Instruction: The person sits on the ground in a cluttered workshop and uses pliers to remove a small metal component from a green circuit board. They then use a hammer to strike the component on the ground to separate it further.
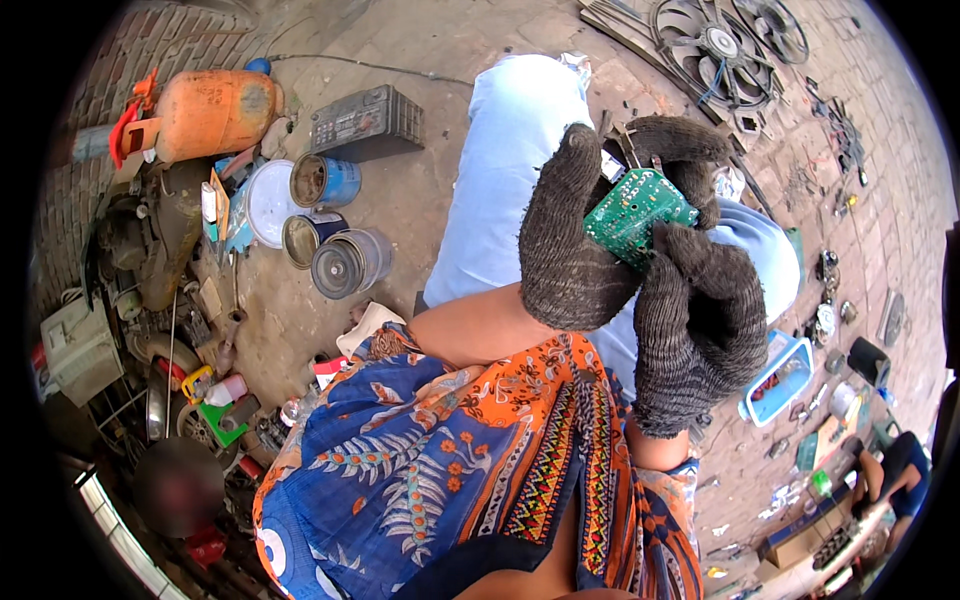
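- Head view, looking down past the person's own lap: two hands in dark grey ribbed knit gloves meet over the legs around one small object.
- That object is a green circuit board (635, 215), roughly rectangular with cut corners and dotted with silvery solder points. It is held up above the knees, tilted, its soldered face toward the camera.
- The left hand (575, 240) is on the board's left side, the fingers gripping it; how they close behind it is hidden.
- The right hand (700, 330) is at the board's lower right edge, its fingers bent inward, the tips touching the board or just beside it; I cannot tell which.
- Below the hands are pale blue trousers (500, 150) and an orange and blue patterned cloth garment (420, 470).
- To the left, on a brick-paved floor (410, 200), sit an orange metal gas cylinder (215, 115), a dark grey box-shaped block (365, 125), a round white lid (268, 203), and, close together, a bright blue metal can (343, 185), a dark blue can (325, 226) and a grey see-through tub (375, 252).
- To the upper right lies a black round fan (720, 45) with several blades.
- To the right stands a light blue rectangular plastic basin (782, 395) with small items inside.
- At the lower right edge, another person (900, 485) in dark clothing is partly visible.
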Demonstrator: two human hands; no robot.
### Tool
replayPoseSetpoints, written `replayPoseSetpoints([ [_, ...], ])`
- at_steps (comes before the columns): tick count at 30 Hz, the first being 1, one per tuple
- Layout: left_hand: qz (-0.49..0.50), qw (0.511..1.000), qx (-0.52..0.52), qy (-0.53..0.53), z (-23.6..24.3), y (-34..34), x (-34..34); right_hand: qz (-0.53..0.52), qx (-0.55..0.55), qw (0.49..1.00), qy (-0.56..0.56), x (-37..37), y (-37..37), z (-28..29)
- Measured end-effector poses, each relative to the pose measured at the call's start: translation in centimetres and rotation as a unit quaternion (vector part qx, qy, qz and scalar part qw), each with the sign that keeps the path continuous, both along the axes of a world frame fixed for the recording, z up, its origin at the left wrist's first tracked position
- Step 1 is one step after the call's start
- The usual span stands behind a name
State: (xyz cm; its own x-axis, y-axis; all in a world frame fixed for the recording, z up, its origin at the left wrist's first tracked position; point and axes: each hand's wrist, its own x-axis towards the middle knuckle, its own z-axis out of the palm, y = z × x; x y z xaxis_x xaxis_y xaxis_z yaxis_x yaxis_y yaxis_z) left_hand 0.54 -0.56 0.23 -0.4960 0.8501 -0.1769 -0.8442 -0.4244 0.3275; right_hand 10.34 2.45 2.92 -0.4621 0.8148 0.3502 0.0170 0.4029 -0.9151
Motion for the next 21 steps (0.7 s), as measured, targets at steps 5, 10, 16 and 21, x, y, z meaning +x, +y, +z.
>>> replayPoseSetpoints([
  [5, -0.060, 0.989, -0.013, 0.132, 0.7, -0.9, -1.0, 0.021, 0.026, 0.999, -0.037, 0.0, 0.0, 0.2],
  [10, -0.018, 0.993, 0.112, -0.019, -0.1, -0.6, -0.1, 0.004, -0.031, 0.999, 0.006, -0.3, -0.2, -0.2],
  [16, -0.013, 0.993, 0.106, -0.047, 0.7, -0.6, 0.2, 0.042, -0.045, 0.998, 0.000, 0.0, 0.1, -0.1],
  [21, -0.004, 0.995, 0.094, -0.042, 1.1, -0.4, 0.4, 0.040, -0.065, 0.997, 0.031, 0.2, -0.3, -0.9],
])
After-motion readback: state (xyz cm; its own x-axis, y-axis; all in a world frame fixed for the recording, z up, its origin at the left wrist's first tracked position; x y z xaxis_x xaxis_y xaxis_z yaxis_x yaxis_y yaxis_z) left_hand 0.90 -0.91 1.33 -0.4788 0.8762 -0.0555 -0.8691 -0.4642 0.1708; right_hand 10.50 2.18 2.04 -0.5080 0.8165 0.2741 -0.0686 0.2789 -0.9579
